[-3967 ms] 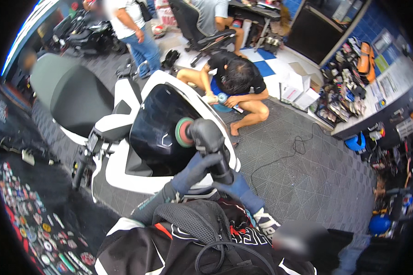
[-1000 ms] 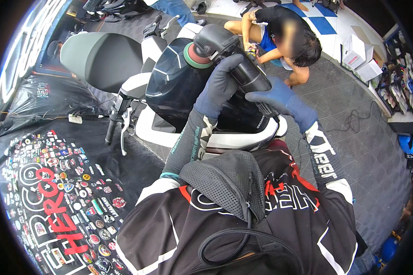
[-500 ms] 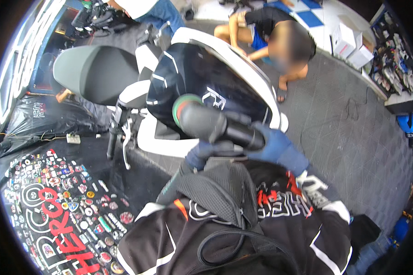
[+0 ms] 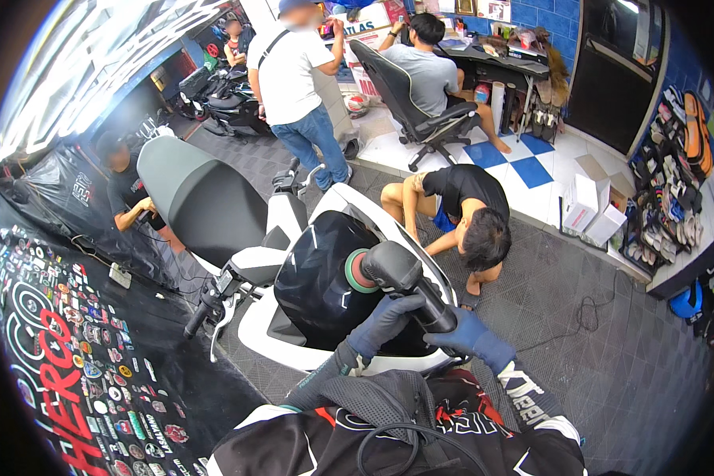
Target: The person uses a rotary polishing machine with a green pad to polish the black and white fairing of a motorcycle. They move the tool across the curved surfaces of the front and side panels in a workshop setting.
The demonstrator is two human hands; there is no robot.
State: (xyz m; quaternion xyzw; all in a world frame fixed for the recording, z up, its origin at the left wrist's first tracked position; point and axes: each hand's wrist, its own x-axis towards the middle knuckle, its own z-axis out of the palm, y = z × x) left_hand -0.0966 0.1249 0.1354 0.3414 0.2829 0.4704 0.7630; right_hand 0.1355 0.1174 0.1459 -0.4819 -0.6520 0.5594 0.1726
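Seemingly mid-buffing, the left hand and right hand wrap round the polisher at twelve o'clock, its pad facing the black panel toward eleven, contact hard to confirm; the next pass calls for a flat pad.

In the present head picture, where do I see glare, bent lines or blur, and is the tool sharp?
Head view: glare washes out the bright lights at upper left; straight edges bow near the dark round border; a soft patch blurs the face of the standing person in the white shirt; the black power tool and glossy black panel look fairly sharp.
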